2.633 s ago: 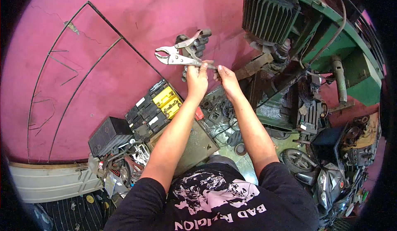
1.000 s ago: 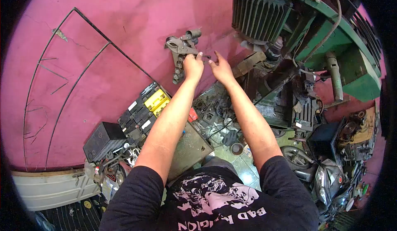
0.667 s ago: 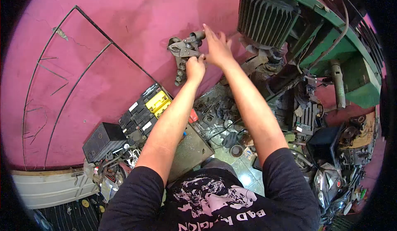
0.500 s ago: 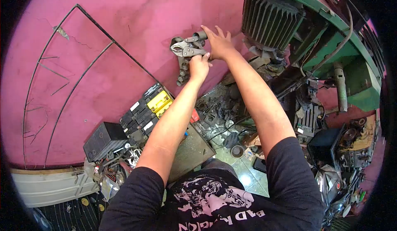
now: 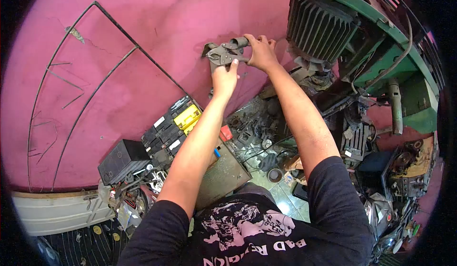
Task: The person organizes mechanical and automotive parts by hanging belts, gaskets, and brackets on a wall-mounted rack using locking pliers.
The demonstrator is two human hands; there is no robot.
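Note:
A pair of grey metal locking pliers [image 5: 223,55] is held up close to the pink wall, its jaws pointing left. My right hand [image 5: 262,54] grips the handle end, fingers curled around it. From below, my left hand [image 5: 223,79] holds the pliers near the jaws and pivot, with the thumb up against them; its other fingers are mostly hidden. Behind the pliers a dark metal holder [image 5: 207,50] sits against the wall, largely covered by my left hand and the tool.
A finned motor [image 5: 321,25] on a green machine frame [image 5: 419,94] stands close on the right. Black and yellow batteries [image 5: 186,117] line the wall beside a worktop [image 5: 221,180]. A bent metal rod frame [image 5: 116,24] leans on the wall. Greasy parts [image 5: 247,128] clutter the floor.
The view has shifted slightly, so the scene sits a little further right. My left hand has turned and now covers more of the holder; the pliers' jaws look closer together.

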